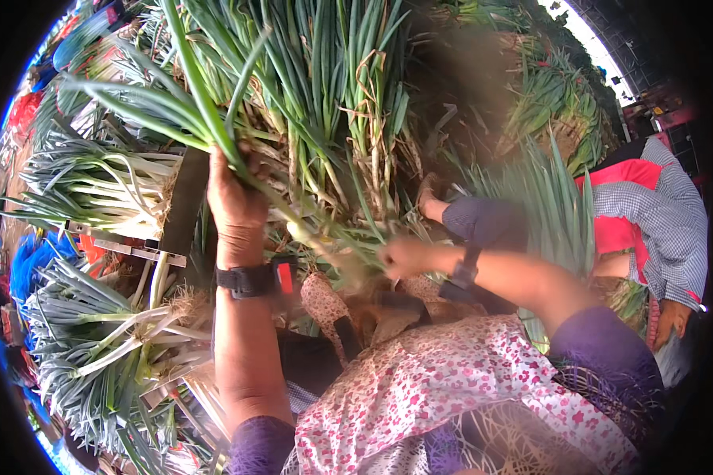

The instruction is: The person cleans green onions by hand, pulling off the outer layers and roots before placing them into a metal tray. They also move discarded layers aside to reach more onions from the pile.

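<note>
My left hand (236, 196) is closed around a long green onion (297, 226) near where its leaves start. The leaves fan out above the fist, and the pale root end slants down to the right, blurred by motion. Lower and to the right, my right hand (410, 258) is beside that root end with its fingers curled in. A thin green leaf runs down to its fingertips, but blur hides what the fingers grip. Just beyond both hands stands a thick bunch of unpeeled green onions (325, 103) with dry, brownish outer leaves.
Left of me, peeled white green onions (107, 186) lie on a crate (127, 247), with another pile (95, 348) nearer. Blue plastic (43, 265) lies at far left. More green onions (554, 206) stand at right, beside a co-worker (657, 214) in checked clothes. Floral cloth (451, 364) covers my lap.
</note>
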### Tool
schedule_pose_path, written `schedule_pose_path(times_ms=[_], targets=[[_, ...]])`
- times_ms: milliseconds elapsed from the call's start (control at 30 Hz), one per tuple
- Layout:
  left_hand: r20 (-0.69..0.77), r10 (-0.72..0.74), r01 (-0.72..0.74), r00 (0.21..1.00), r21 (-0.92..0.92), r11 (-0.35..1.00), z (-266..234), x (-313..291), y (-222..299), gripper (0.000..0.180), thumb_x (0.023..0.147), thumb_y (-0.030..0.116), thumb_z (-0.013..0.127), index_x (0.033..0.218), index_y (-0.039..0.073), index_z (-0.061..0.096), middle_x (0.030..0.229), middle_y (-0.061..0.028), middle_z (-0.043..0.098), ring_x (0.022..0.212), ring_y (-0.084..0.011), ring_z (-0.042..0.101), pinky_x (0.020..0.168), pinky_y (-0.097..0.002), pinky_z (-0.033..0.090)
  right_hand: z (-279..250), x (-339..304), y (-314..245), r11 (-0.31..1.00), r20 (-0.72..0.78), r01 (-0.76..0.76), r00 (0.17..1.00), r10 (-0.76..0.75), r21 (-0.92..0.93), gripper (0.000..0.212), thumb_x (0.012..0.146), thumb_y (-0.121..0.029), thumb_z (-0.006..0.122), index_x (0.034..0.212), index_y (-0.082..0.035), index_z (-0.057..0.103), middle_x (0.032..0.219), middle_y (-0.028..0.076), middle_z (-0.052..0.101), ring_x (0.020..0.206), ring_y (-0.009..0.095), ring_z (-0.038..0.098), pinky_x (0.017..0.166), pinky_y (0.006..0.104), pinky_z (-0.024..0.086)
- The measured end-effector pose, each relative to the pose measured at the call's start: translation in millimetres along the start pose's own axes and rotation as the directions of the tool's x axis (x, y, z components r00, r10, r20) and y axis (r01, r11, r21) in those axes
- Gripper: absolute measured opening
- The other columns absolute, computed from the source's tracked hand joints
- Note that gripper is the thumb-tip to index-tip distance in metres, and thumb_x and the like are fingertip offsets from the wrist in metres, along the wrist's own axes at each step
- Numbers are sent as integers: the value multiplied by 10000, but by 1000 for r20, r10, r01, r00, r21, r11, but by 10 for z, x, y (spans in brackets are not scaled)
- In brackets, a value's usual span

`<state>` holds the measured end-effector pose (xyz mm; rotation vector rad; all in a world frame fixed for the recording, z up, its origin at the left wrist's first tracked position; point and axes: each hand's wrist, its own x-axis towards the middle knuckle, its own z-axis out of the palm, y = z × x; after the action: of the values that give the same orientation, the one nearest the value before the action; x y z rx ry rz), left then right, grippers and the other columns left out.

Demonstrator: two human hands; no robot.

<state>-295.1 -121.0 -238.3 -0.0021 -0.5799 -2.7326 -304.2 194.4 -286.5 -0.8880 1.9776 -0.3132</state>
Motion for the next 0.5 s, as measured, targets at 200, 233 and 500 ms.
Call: schedule_pose_path(times_ms=[200, 233, 500], targets=[[15, -118, 119, 993, -137, 983, 353, -85, 74, 464, 906, 393, 357, 1076, -7, 519, 837, -96, 575, 727, -240, 511, 728, -370, 450, 110, 47, 770, 974, -322, 209, 931, -173, 81, 263, 759, -206, 627, 913, 4, 589, 771, 97, 596, 653, 182, 538, 595, 342, 448], [62, -109, 118, 992, -183, 976, 197, -101, 89, 530, 881, 437, 353, 1048, -30, 539, 783, -121, 599, 823, -301, 555, 854, -436, 438, -171, 190, 83, 932, -423, 319, 879, -222, 174, 226, 803, -212, 588, 926, -23, 575, 801, 65, 570, 701, 148, 522, 630, 309, 443], [-28, -121, 123, 992, 63, 990, 298, -185, -218, 696, 842, 612, 379, 1157, 4, 509, 928, -134, 636, 969, -310, 578, 875, -413, 448, -908, 463, -1384, 814, -587, 512, 759, -281, 274, 270, 794, -175, 683, 974, -5, 575, 869, 47, 635, 793, 153, 594, 738, 296, 491]])
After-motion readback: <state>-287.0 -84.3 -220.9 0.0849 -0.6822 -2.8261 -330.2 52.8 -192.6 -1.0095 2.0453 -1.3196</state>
